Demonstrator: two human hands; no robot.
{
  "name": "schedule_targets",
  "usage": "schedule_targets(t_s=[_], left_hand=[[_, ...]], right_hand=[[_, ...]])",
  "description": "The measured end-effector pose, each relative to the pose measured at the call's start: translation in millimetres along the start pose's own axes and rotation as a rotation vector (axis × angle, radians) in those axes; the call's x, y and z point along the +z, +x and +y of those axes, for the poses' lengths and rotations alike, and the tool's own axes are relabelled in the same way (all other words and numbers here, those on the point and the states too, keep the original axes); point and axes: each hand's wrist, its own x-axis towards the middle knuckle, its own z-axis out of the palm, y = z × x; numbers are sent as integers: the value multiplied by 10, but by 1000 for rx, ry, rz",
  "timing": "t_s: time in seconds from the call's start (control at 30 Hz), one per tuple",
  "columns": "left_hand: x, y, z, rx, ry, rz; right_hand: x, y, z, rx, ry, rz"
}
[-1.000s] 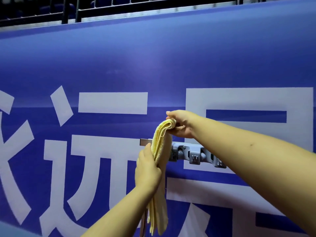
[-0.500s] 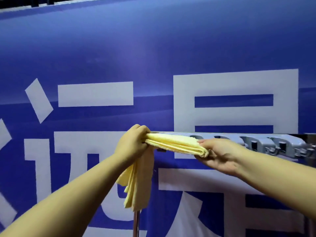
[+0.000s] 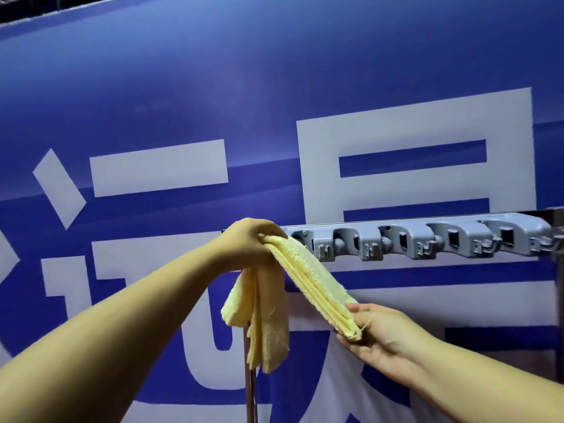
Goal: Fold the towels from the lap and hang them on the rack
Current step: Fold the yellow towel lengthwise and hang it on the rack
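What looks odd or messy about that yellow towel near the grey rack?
The folded yellow terry towel has frayed edges, with a loose thread dangling by the right hand. Its other end hangs in uneven layers below the left hand. It is not yet draped over the grey plastic hook rack.

One yellow towel [image 3: 317, 282], two hands, one grey rack [image 3: 427, 239] with five clips, one metal pole [image 3: 251, 392].
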Motion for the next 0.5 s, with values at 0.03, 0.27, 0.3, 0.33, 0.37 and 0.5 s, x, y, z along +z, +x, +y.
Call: schedule_targets(t_s=[0.03, 0.27, 0.3, 0.33, 0.37, 0.5], left_hand=[[-15, 12, 26, -12, -22, -45], [-75, 7, 162, -178, -232, -241], [-45, -2, 158, -195, -262, -228], [-13, -14, 154, -210, -294, -207], [24, -32, 145, -229, -332, -183], [187, -183, 137, -309, -572, -76]], right_hand=[[0, 61, 14, 4, -12, 7], [-25, 321, 173, 34, -106, -29], [-29, 352, 208, 38, -122, -29], [-29, 383, 242, 43, -130, -31], [-28, 411, 274, 47, -129, -36], [2, 459, 351, 66, -70, -78]])
